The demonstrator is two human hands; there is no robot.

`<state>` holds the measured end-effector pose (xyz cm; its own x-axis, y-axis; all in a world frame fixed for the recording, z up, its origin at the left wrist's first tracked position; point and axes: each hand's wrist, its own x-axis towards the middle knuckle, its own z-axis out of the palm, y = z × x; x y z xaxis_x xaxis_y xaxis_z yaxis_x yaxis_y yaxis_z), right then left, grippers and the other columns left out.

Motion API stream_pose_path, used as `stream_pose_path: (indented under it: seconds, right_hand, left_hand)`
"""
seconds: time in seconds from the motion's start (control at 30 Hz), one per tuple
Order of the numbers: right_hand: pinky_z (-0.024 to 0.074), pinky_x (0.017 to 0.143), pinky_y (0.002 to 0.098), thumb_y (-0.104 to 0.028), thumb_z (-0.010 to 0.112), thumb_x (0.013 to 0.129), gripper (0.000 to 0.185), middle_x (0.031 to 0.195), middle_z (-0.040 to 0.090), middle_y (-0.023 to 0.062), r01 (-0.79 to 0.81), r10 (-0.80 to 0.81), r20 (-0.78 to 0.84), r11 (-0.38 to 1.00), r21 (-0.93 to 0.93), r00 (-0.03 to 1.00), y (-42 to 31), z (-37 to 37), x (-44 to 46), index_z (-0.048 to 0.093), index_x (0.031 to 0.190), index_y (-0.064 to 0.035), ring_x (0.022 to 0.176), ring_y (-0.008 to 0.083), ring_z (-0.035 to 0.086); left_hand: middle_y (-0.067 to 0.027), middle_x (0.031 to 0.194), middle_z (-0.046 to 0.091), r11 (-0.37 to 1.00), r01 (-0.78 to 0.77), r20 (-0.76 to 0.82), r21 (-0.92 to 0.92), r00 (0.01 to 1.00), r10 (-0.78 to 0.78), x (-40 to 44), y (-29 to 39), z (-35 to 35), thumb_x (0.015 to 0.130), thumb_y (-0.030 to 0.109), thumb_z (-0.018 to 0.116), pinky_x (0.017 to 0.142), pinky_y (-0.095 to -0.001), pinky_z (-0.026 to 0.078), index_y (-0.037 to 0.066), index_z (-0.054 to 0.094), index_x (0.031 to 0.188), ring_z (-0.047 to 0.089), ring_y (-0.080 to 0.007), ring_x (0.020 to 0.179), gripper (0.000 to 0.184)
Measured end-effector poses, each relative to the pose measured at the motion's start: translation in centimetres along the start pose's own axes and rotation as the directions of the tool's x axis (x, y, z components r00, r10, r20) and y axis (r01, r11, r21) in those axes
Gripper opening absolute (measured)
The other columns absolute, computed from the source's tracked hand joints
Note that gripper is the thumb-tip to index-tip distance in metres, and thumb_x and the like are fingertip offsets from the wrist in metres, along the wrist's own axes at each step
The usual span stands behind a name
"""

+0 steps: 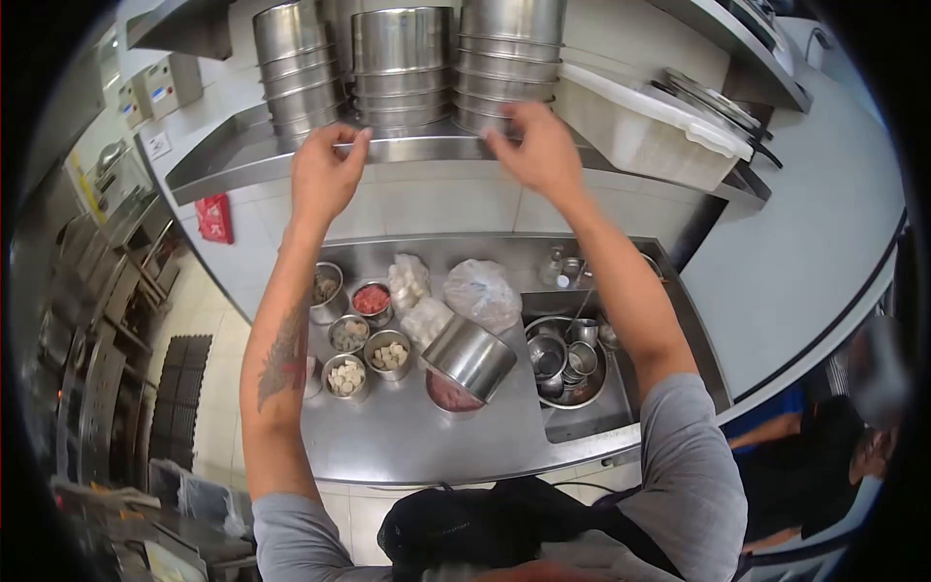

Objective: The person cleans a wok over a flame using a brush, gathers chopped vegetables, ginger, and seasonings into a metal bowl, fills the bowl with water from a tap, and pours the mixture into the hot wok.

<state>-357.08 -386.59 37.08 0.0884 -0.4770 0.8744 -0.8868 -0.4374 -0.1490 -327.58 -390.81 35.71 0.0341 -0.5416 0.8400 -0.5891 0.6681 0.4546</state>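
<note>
Both of my arms reach up to a metal shelf (417, 148) where three stacks of round steel pots stand. My left hand (328, 175) is at the shelf's front edge, between the left stack (294, 73) and the middle stack (402, 44). Its thumb and fingers are bent and apart, with nothing visible in them. Close in front of the right stack (509, 58) is my right hand (543, 150), slightly blurred, thumb and fingers apart and holding nothing. Whether either hand touches a pot or the shelf is not clear.
Below, small steel cups (346, 376) of food stand on the counter (407, 446). A steel pot (470, 359) tilts over a container of minced meat (451, 395). Plastic bags (482, 294) lie behind. The sink holds a basin (587, 393). A white tub (645, 126) sits on the shelf; another person (805, 475) is at right.
</note>
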Motion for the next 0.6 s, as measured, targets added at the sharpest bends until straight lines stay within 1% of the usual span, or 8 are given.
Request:
stream_pose_path:
  seconds: [0.07,0.27,0.33,0.4,0.43,0.5,0.57,0.6]
  right_hand:
    - [0.0501,0.094,0.0448,-0.050,0.072,0.082,0.072,0.121,0.064,0.0246,-0.367,0.371,-0.068,0.928,0.065,0.926,1.3,-1.4,3.9,0.058,0.127,0.0040,0.116,0.0419,0.059]
    - [0.0509,0.095,0.0408,-0.072,0.065,0.077,0.107,0.124,0.063,0.0279,-0.517,0.519,-0.185,0.854,0.062,0.835,0.7,0.1,9.5,0.045,0.139,0.0131,0.112,0.0357,0.065]
    - [0.0482,0.100,0.0410,-0.069,0.071,0.075,0.105,0.128,0.061,0.0282,-0.528,0.552,-0.153,0.832,0.169,0.820,1.1,0.1,9.1,0.047,0.138,0.0118,0.119,0.0373,0.061]
    - [0.0564,0.079,0.0390,-0.038,0.063,0.094,0.066,0.110,0.064,0.0235,-0.444,0.310,-0.565,0.889,-0.113,0.765,2.2,2.2,8.1,0.045,0.136,0.0088,0.096,0.0270,0.065]
    - [0.0564,0.079,0.0390,-0.038,0.063,0.094,0.066,0.110,0.064,0.0235,-0.450,0.311,-0.570,0.885,-0.117,0.760,2.3,1.7,8.1,0.045,0.136,0.0088,0.096,0.0270,0.065]
    - [0.0490,0.096,0.0455,-0.045,0.074,0.085,0.085,0.131,0.058,0.0235,-0.632,0.579,0.286,0.577,0.518,0.763,-1.6,-1.5,8.2,0.039,0.147,0.0021,0.118,0.0316,0.056]
    - [0.0502,0.093,0.0442,-0.043,0.075,0.085,0.081,0.128,0.060,0.0217,-0.500,0.491,0.182,0.661,0.560,0.852,-1.9,-1.3,9.3,0.042,0.145,0.0004,0.114,0.0299,0.058]
    - [0.0513,0.089,0.0428,-0.041,0.076,0.085,0.077,0.125,0.062,0.0199,-0.352,0.388,0.067,0.730,0.586,0.919,-1.6,-1.3,9.9,0.045,0.143,-0.0013,0.110,0.0282,0.060]
  left_hand:
    - [-0.0137,0.093,0.071,0.988,-0.155,0.121,-0.009,0.981,0.155,3.4,0.8,2.1,0.091,0.042,0.069,0.069,-0.0344,0.050,0.001,0.072,0.092,0.066,-0.0219,0.074,0.041]
    - [-0.0247,0.130,0.060,0.971,-0.018,0.329,-0.238,0.939,0.098,10.7,3.5,11.6,0.089,0.066,0.058,0.099,-0.0380,0.046,-0.001,0.053,0.136,0.061,-0.0319,0.114,0.082]
    - [-0.0284,0.141,0.052,0.967,0.011,0.275,-0.256,0.960,0.062,11.8,3.9,13.2,0.087,0.073,0.056,0.108,-0.0393,0.041,-0.002,0.041,0.148,0.055,-0.0350,0.127,0.098]
    - [-0.0380,0.144,0.043,0.898,0.208,0.201,-0.387,0.970,-0.138,12.4,5.0,13.4,0.081,0.083,0.050,0.115,-0.0467,0.032,-0.008,0.029,0.151,0.040,-0.0476,0.138,0.117]
    - [-0.0347,0.146,0.043,0.857,0.310,0.249,-0.411,0.943,-0.222,12.2,5.6,13.6,0.078,0.084,0.052,0.114,-0.0445,0.033,-0.007,0.026,0.152,0.044,-0.0443,0.136,0.120]
    - [-0.0308,0.150,0.039,0.770,0.315,0.305,-0.555,0.938,-0.164,11.8,6.2,13.8,0.081,0.072,0.060,0.113,-0.0517,0.033,-0.004,0.021,0.155,0.041,-0.0440,0.138,0.112]
    - [-0.0265,0.156,0.031,0.644,0.454,0.474,-0.616,0.866,-0.158,11.6,8.5,10.8,0.083,0.059,0.070,0.111,-0.0518,0.037,-0.001,0.015,0.157,0.034,-0.0416,0.142,0.110]
    - [-0.0253,0.142,0.050,0.608,0.541,0.441,-0.581,0.837,-0.324,12.5,8.6,11.2,0.081,0.058,0.073,0.102,-0.0477,0.045,-0.002,0.039,0.147,0.051,-0.0375,0.128,0.095]
